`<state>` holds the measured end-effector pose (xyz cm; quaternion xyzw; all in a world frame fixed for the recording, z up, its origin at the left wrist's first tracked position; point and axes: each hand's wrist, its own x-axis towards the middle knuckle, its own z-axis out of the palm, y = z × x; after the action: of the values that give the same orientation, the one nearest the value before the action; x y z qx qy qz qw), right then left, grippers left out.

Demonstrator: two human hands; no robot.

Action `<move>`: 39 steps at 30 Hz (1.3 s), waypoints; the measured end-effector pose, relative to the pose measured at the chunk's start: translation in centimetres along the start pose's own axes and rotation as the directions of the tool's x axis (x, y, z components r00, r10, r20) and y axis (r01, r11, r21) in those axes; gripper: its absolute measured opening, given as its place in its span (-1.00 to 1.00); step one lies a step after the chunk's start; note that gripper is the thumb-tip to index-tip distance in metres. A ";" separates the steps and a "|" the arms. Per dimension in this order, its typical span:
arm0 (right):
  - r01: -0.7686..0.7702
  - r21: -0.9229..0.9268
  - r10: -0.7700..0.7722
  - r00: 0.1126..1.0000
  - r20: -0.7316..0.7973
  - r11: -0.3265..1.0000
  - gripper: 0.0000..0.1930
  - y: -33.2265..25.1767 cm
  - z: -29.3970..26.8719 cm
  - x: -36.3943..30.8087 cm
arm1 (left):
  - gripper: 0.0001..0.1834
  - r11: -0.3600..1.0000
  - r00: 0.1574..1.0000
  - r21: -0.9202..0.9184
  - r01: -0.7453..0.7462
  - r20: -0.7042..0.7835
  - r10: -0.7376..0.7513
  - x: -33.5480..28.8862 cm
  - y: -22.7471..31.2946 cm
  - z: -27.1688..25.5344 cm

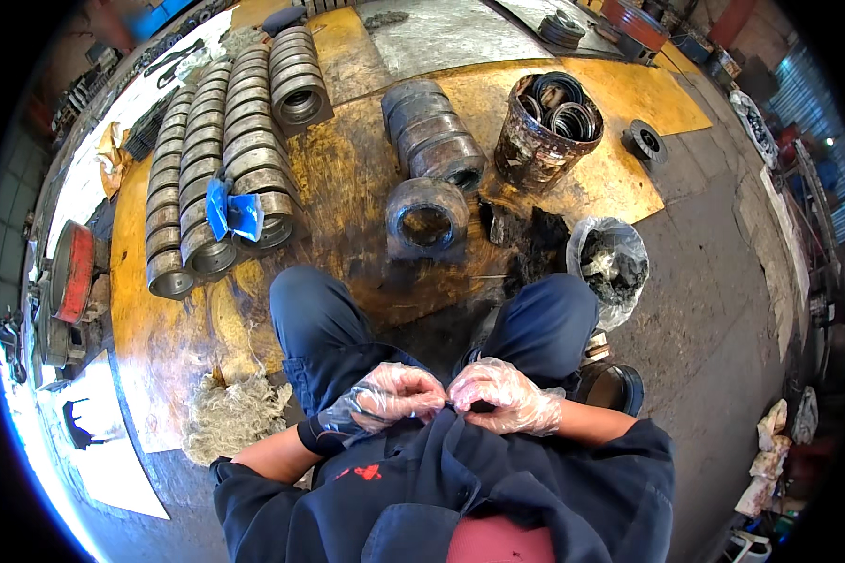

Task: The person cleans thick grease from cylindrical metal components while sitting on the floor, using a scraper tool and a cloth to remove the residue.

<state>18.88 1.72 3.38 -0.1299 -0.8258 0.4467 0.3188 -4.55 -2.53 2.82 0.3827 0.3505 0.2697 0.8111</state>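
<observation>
My left hand (391, 398) and my right hand (509, 398), both in thin clear plastic gloves, meet in front of my body. Fingertips of each are pinched together at the front of my dark blue jacket (385, 469), where the cloth gathers into a raised fold. Any small fastener between them is too hidden to make out. Past my knees, a single thick metal ring (427, 218) stands on the stained yellow board (338, 197). Behind it lies a short row of similar dark, greasy rings (427, 122).
Long rows of metal rings (249, 122) fill the left, a blue wrapper (234, 212) on them. A grimy bucket (545, 141) holds black rings. Near my right knee sits a plastic bag (612, 267) of dark waste. Tangled fibre (238, 418) lies left of me.
</observation>
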 end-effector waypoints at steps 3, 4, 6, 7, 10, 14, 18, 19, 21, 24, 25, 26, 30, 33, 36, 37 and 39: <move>-0.032 0.016 0.032 0.999 0.039 0.999 -0.70 0.0 0.1 0.0 | -0.81 0.991 0.990 -0.070 0.115 0.090 -0.108 0.5 -0.8 -1.4; -0.055 0.037 0.052 0.997 0.062 0.998 -0.70 -0.1 0.0 0.0 | -0.80 0.983 0.981 -0.095 0.158 0.131 -0.145 0.6 -0.8 -1.7; -0.092 0.069 0.086 0.993 0.087 0.993 -0.73 0.2 0.0 -0.6 | -0.77 0.970 0.960 -0.103 0.222 0.195 -0.199 1.1 -0.8 -1.8; -0.114 0.070 0.106 0.988 0.110 0.991 -0.73 0.0 -0.1 -0.4 | -0.76 0.962 0.949 -0.104 0.254 0.217 -0.228 1.2 -0.7 -1.8; -0.162 0.044 0.154 0.976 0.151 0.986 -0.74 -0.7 -0.6 0.0 | -0.74 0.927 0.926 -0.160 0.340 0.227 -0.301 1.7 -1.5 -2.2; -0.163 -0.018 0.164 0.972 0.168 0.986 -0.71 -1.1 -0.6 -0.1 | -0.77 0.909 0.904 -0.137 0.393 0.242 -0.354 2.3 -2.2 -2.3; -0.203 -0.011 0.201 0.961 0.190 0.979 -0.75 -1.5 -0.4 0.1 | -0.83 0.948 0.926 -0.011 0.318 0.221 -0.307 1.9 -1.9 -1.6; -0.236 0.006 0.230 0.950 0.210 0.972 -0.77 -1.8 -0.7 0.3 | -0.84 0.960 0.941 -0.003 0.280 0.201 -0.274 1.5 -0.9 -1.0; -0.299 0.045 0.280 0.928 0.244 0.953 -0.82 -1.5 -1.7 0.4 | -0.83 0.876 0.953 0.449 -0.175 0.301 0.036 1.3 2.2 0.2; -0.485 0.115 0.456 0.864 0.212 0.867 -0.81 -0.9 -3.1 0.8 | -0.77 0.609 0.821 0.556 -0.566 0.447 0.354 2.7 3.2 -0.6; -0.614 0.131 0.593 0.787 0.169 0.778 -0.80 -0.3 -3.4 0.4 | -0.72 0.716 0.880 0.536 -0.447 0.405 0.246 3.3 3.8 -1.4; -0.667 0.030 0.659 0.741 0.130 0.744 -0.79 -0.6 -3.8 1.3 | -0.65 0.798 0.923 0.513 -0.316 0.361 0.134 3.4 4.4 -2.1; -0.624 0.009 0.563 0.711 0.422 0.782 -0.75 1.5 -4.0 1.8 | -0.56 0.752 0.808 0.657 0.040 0.422 -0.411 5.0 3.4 -3.5; -0.494 -0.018 0.432 0.739 0.517 0.869 -0.78 2.2 -2.1 2.8 | -0.73 0.740 0.844 0.644 -0.195 0.494 -0.209 6.1 1.6 -6.0; -0.502 -0.027 0.423 0.699 0.577 0.865 -0.80 3.9 -1.1 2.1 | -0.79 0.687 0.893 0.724 -0.067 0.350 -0.282 6.1 3.2 -6.7; -0.463 -0.059 0.408 0.705 0.580 0.885 -0.80 4.0 -0.8 2.2 | -0.80 0.700 0.915 0.714 -0.021 0.296 -0.275 5.9 2.6 -7.1; -0.420 -0.127 0.414 0.714 0.564 0.898 -0.80 4.6 -0.8 2.2 | -0.81 0.725 0.947 0.686 0.066 0.185 -0.261 5.6 1.0 -7.9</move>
<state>17.39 5.98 0.83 -0.1692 -0.8297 0.5290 -0.0555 -7.48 5.41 -2.01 0.6491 0.3432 -0.0025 0.6789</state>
